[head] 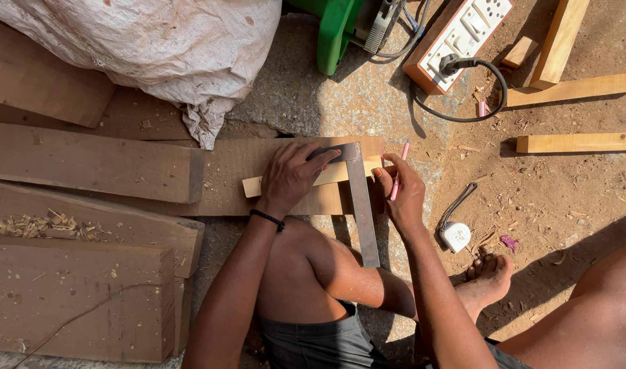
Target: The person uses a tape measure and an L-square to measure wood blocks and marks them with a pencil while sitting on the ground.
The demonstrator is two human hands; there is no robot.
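My left hand (290,175) presses down on a metal try square (363,205) and on a thin pale wood strip (251,186) that lies across a brown plank (231,164). The square's long blade runs toward me over my knee. My right hand (403,193) holds a pink pencil (398,174) with its upper end beside the blade's right edge, near the strip's right end. A black band sits on my left wrist.
Thick planks (87,164) are stacked at the left under a white sack (156,48). A tape measure (455,234) lies right of my hand. At the top are a power board with a black cable (463,41), a green tool (337,31) and pale wood battens (576,142).
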